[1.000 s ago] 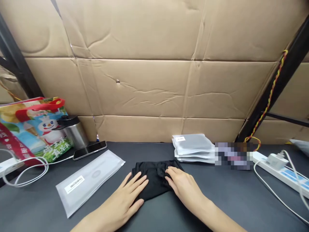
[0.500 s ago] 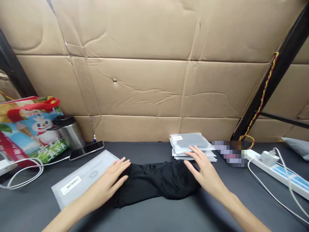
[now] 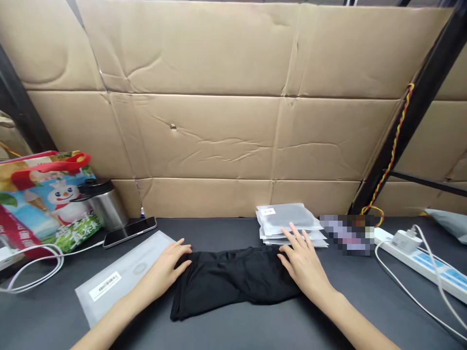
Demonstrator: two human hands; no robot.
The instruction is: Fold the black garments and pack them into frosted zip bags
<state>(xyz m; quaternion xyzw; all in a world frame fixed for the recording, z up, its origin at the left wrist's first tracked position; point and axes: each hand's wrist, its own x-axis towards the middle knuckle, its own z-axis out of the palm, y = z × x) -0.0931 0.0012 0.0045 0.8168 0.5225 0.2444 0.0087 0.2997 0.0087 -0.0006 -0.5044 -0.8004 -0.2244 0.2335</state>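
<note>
Black cloth (image 3: 233, 282) on dark tabletop (image 3: 233, 333), left fingers (image 3: 181, 250) curled at one edge — right fingers (image 3: 297, 240) spread at the other

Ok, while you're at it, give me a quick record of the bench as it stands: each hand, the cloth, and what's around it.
Left hand: lying open on the left end of the black fabric
Right hand: lying open on its right end, fingers beside the stack of frosted zip bags
Fabric: a long folded strip on the dark tabletop
Left side: barcode-labelled frosted bag, smartphone, steel flask, printed tote bag
Right side: white power strip
</note>
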